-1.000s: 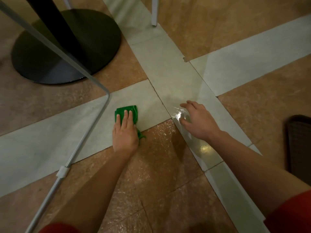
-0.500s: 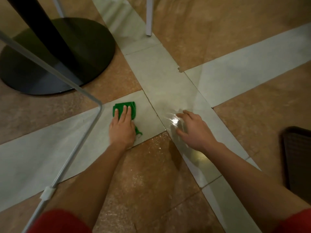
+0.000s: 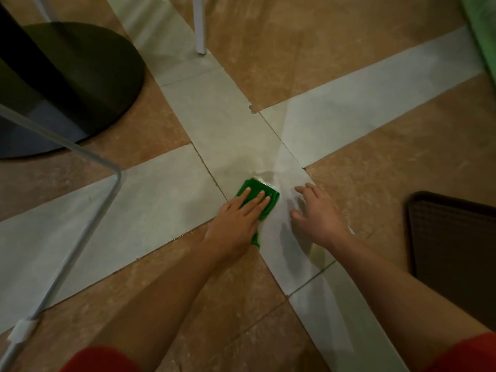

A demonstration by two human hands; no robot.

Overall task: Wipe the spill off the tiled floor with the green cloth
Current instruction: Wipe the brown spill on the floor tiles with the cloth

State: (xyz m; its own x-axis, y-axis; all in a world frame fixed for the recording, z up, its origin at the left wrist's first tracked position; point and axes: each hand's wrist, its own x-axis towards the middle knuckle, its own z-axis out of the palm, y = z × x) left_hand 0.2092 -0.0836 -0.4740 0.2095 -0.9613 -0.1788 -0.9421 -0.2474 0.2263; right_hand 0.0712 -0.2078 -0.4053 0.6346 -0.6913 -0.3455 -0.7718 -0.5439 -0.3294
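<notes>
No legible text, labels, brands or numbers anywhere in view. The white clip on the metal leg is too blurred to tell whether it carries any marking.

The tiled floor is mottled tan, crossed by pale grey bands that form an X. The cloth is bright green. The round table base is black, the chair leg white, the mat at the floor's right edge dark brown, and the sleeves red.
</notes>
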